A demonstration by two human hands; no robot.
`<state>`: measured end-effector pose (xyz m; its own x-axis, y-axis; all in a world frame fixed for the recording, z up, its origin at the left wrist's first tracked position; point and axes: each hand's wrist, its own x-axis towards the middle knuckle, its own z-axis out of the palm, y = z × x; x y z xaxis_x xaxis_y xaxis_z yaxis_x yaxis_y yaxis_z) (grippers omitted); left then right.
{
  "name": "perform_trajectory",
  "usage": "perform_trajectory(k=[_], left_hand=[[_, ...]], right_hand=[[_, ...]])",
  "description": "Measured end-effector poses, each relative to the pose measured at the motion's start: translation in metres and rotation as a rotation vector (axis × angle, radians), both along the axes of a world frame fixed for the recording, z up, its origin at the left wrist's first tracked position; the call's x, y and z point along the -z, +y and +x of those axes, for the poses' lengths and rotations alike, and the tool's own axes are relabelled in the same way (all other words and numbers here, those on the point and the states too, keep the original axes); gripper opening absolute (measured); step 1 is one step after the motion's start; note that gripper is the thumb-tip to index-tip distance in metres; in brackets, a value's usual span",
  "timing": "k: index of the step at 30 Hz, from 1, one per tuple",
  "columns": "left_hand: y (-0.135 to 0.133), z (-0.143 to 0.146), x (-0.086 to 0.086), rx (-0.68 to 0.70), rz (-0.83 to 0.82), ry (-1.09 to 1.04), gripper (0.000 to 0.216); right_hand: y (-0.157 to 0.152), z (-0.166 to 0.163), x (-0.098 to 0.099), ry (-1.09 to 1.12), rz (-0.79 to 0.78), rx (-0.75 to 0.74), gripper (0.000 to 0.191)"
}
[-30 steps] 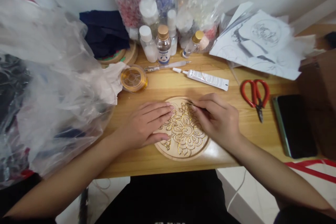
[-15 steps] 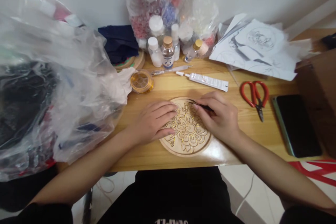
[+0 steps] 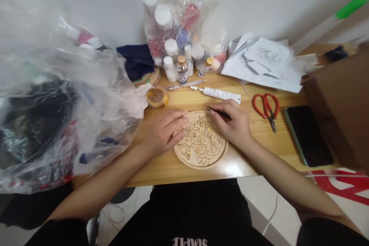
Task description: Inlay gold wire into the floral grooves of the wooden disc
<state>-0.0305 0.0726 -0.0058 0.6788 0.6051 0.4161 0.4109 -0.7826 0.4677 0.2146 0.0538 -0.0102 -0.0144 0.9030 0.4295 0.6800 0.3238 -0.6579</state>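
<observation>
Wooden disc: the round wooden disc (image 3: 201,147) lies flat on the table (image 3: 178,166), near its front edge and between the two hands; a flower pattern in gold lines covers its face.
Left hand: the left hand (image 3: 163,130) lies palm down on the disc's left part, with the fingers stretched out and pointing right; it grasps nothing and its fingertips touch the pattern.
Right hand: the right hand (image 3: 235,125) rests at the disc's upper right edge, with thumb and fingers pinched on a dark thin tool (image 3: 218,112).
Tool: it lies nearly level, its point toward the left above the disc's far rim; whether the tip touches the wood cannot be told.
Behind the disc: a white glue tube (image 3: 219,93), a clear pen-like stick (image 3: 186,83) and a spool of gold wire (image 3: 157,97) lie close by, with small bottles (image 3: 181,70) at the wall.
Right side: red scissors (image 3: 266,106), a dark phone (image 3: 307,135), printed sheets (image 3: 265,64) and a cardboard box (image 3: 341,103).
Left side: a large clear plastic bag (image 3: 57,103) spreads over the table's end.
</observation>
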Motion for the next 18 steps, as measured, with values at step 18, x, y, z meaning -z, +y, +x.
perform_trajectory(k=[18], left_hand=[[0.0,0.016,-0.005,-0.216,0.09,0.034,0.021]], right_hand=[[0.005,0.011,0.01,-0.124,-0.157,0.0,0.02]])
